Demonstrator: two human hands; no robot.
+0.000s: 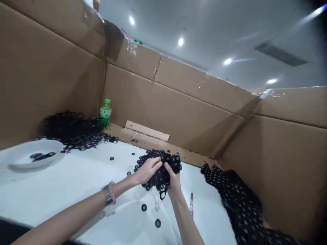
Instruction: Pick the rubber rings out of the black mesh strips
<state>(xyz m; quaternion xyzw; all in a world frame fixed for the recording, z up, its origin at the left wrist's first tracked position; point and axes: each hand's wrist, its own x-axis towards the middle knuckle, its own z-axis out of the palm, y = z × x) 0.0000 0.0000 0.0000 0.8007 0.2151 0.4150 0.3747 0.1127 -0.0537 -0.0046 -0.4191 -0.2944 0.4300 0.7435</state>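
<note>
Clump of black rings [158, 179] sits mid-table, between both hands. Left hand [149, 169]: fingers bent narrow, gripping its left side. Right hand [174, 180]: thumb pressed on the clump, other fingers mostly hidden. Handling appears unfinished: loose rings [158, 223] lie apart on the white table [102, 183]; tangled black pile [74, 127], far left, seems unsorted; dotted black mesh [237, 194], right, looks already joined.
</note>
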